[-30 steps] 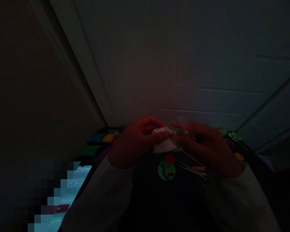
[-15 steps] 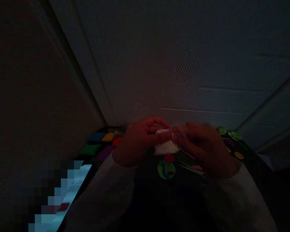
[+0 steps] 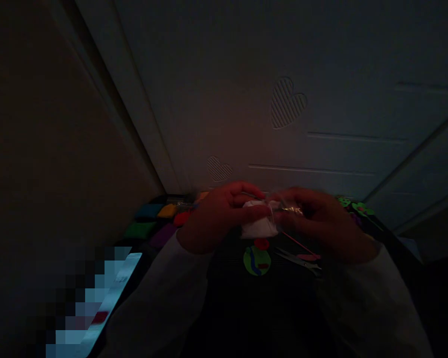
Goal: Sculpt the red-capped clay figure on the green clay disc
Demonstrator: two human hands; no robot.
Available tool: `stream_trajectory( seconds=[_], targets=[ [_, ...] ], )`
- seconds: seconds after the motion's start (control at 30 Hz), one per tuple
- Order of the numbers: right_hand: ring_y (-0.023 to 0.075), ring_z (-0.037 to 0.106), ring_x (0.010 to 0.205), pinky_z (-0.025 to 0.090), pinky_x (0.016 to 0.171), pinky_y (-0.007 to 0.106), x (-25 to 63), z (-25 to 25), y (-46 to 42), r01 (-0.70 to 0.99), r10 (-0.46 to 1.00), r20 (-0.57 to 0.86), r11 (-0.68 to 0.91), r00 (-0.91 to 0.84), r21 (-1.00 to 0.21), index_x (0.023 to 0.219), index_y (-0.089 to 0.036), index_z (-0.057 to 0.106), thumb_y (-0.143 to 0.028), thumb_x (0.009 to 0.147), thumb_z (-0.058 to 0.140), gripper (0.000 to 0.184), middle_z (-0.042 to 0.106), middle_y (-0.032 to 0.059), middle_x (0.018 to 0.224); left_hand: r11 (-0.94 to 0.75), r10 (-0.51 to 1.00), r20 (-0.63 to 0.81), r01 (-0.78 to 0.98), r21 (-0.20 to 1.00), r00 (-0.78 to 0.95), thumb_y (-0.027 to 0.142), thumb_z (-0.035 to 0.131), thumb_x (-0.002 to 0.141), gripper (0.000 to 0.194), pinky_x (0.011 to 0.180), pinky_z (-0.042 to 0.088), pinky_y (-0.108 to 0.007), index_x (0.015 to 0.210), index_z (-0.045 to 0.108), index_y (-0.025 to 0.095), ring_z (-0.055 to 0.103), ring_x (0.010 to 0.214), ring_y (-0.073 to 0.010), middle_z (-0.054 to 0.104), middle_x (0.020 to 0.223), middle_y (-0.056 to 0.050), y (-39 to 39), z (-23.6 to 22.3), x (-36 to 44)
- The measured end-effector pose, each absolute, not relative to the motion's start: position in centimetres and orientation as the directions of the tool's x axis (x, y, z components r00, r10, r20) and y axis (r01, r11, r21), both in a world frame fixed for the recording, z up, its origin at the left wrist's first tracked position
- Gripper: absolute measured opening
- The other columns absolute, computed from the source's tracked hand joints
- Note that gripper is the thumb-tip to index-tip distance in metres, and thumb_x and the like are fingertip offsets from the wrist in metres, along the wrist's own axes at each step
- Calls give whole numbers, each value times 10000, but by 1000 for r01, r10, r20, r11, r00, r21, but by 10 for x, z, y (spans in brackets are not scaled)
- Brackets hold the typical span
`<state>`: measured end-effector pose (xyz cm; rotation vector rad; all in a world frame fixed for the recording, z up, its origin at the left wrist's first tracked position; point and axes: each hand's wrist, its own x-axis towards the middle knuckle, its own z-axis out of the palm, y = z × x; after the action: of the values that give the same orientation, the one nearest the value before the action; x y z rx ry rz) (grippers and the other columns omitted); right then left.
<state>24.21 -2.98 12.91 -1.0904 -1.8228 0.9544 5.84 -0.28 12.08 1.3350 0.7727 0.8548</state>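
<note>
Shifted slightly right: white block point(image 3: 259, 228), pinched by our left hand point(image 3: 213, 220); our right hand point(image 3: 326, 224) pinches its wrapper point(image 3: 291, 210), seemingly not yet off.

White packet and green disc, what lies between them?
In the head view, a small red round piece shows between the white packet and the green disc, at the disc's upper edge.

The far left corner of the dark desk point(image 3: 227, 261) carries a blue block point(image 3: 148, 211), a yellow block point(image 3: 167, 211), a green block point(image 3: 140, 230) and a purple block point(image 3: 163, 234), grouped closely. Mid-desk lie one green disc point(image 3: 257, 261) with blue and red patches, one red disc point(image 3: 262, 244) at its far rim, metal scissors point(image 3: 296, 259); the far right corner holds a green flower shape point(image 3: 363, 209). Behind the far edge stands a pale panel point(image 3: 224, 99) with two ridged hearts.
</note>
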Motion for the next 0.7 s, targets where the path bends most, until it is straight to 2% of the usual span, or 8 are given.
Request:
stream_trajectory(
  seconds=[0.13, 0.27, 0.33, 0.4, 0.47, 0.57, 0.63, 0.7],
  targets=[
    [129, 564, 688, 406, 577, 243, 236, 126, -28, 472, 877, 366, 476, -310, -742, 937, -209, 650, -328, 759, 609, 218, 639, 10, 787, 30, 873, 2, -58, 998, 488, 280, 696, 665, 251, 509, 411, -164, 869, 566, 210, 580, 583, -82, 641, 698, 48, -1, 121, 55],
    [103, 540, 626, 388, 551, 228, 232, 125, -28, 496, 816, 456, 578, -355, -648, 903, -195, 656, -304, 795, 568, 177, 639, 2, 749, -28, 882, -7, 68, 997, 471, 315, 700, 646, 277, 517, 403, -178, 866, 587, 190, 582, 597, -100, 648, 694, 23, -1, 123, 53],
    [99, 530, 619, 375, 546, 227, 232, 125, -28, 499, 796, 492, 605, -353, -620, 889, -188, 657, -281, 794, 564, 162, 636, 2, 744, -29, 874, -18, 90, 995, 486, 323, 694, 652, 256, 543, 412, -184, 842, 595, 182, 590, 623, -102, 654, 719, 14, -1, 124, 53],
    [101, 514, 606, 356, 531, 231, 232, 123, -27, 488, 813, 494, 581, -309, -651, 868, -182, 655, -285, 780, 577, 157, 620, 1, 716, -23, 873, -27, 98, 995, 488, 337, 689, 657, 247, 554, 419, -192, 821, 598, 178, 594, 633, -105, 655, 727, 10, -1, 124, 53],
    [91, 468, 555, 319, 495, 231, 232, 121, -25, 390, 870, 439, 493, -224, -778, 818, -183, 655, -289, 749, 615, 133, 571, -16, 639, -26, 885, -23, 99, 995, 464, 354, 698, 645, 266, 543, 417, -200, 821, 596, 183, 590, 619, -110, 651, 709, 12, 0, 124, 51],
    [71, 391, 515, 277, 469, 220, 234, 118, -20, 29, 947, 309, 313, -86, -949, 745, -195, 644, -248, 689, 681, 85, 481, -47, 567, -14, 902, -19, 74, 997, 431, 355, 705, 639, 278, 528, 413, -206, 837, 588, 200, 589, 599, -113, 660, 719, 12, 3, 123, 46],
    [64, 366, 519, 288, 481, 211, 236, 118, -16, -170, 965, 262, 254, -27, -952, 733, -217, 613, -246, 707, 662, 63, 443, -59, 579, -13, 914, -12, 59, 998, 405, 345, 700, 648, 260, 514, 404, -195, 837, 586, 208, 585, 587, -104, 664, 731, 14, 5, 123, 41],
    [60, 320, 503, 291, 474, 204, 238, 120, -13, -280, 972, 236, 224, -9, -934, 722, -224, 566, -264, 759, 593, 61, 418, -61, 608, -24, 926, 2, 52, 998, 378, 330, 697, 655, 231, 495, 389, -178, 820, 589, 211, 572, 565, -90, 655, 705, 25, 8, 123, 37]
  ],
)
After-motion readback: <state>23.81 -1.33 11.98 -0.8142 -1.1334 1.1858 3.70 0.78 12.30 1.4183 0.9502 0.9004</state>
